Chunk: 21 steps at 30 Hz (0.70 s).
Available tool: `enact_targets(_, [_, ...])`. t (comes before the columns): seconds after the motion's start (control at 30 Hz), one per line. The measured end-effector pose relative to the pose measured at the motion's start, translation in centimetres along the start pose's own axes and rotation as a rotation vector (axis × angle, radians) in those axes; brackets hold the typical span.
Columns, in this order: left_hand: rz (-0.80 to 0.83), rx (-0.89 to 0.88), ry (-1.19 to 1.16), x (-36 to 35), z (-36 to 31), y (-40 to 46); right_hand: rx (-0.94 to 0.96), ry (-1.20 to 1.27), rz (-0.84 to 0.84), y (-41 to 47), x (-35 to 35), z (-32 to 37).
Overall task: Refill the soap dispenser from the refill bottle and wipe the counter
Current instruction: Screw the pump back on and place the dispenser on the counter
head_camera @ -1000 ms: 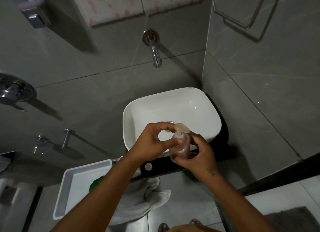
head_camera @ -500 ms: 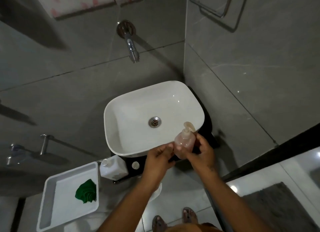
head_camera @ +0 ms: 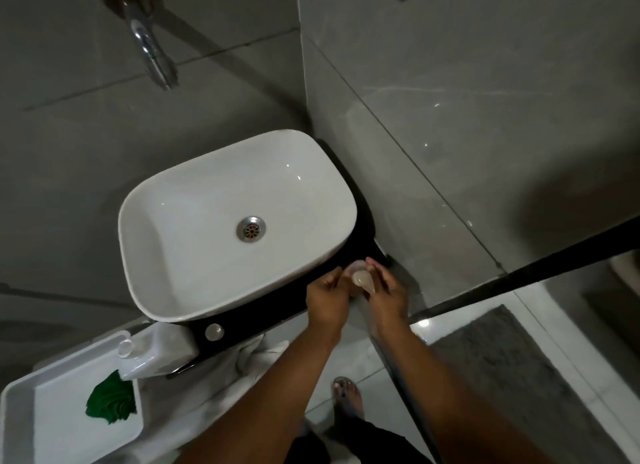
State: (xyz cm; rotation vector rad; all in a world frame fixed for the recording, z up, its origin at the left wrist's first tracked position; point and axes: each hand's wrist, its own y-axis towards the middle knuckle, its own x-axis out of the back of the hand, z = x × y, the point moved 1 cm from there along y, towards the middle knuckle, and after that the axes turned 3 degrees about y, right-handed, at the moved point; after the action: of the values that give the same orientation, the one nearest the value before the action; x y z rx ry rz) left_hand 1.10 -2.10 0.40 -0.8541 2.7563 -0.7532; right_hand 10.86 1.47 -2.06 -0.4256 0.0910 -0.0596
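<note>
1. The soap dispenser (head_camera: 360, 279), a small translucent pinkish bottle with a pale pump head, sits between the two hands at the right front corner of the black bench (head_camera: 287, 316), just beside the basin; whether its base touches the bench cannot be told, since the hands hide it.
2. The right hand (head_camera: 388, 297) curls its fingers round the dispenser's right side, thumb near the pump head.
3. The left hand (head_camera: 327, 302) has its fingers bent in against the dispenser's left side (the exact hold is partly hidden, but it reads as a grip on the bottle).
4. The white basin (head_camera: 166, 256) stands on the bench, with a metal drain (head_camera: 251, 229) at its middle and a chrome tap (head_camera: 152, 51) jutting from the grey tiled wall above.
5. The refill bottle (head_camera: 156, 353), white and squarish, lies at the bench's left front end, near the basin.
6. Just beside it, a white tray (head_camera: 52, 439) holds a crumpled green cloth (head_camera: 110, 401).
7. A white towel (head_camera: 263, 351) hangs below the bench front.
</note>
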Motion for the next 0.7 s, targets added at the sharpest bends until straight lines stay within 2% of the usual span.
enact_targets(0.1, [-0.047, 0.016, 0.037, -1.2, 0.4, 1.9, 0.010, -0.016, -0.004, 1.9, -0.1, 0.0])
enact_targets(0.3, [-0.017, 0.042, 0.055, -2.3, -0.1, 4.2, -0.074, 0.077, -0.040, 3.5, 0.1, 0.4])
enact_targets(0.7, [-0.156, 0.086, 0.024, -3.0, 0.9, 4.1, -0.056, 0.080, -0.102, 4.2, -0.4, -0.2])
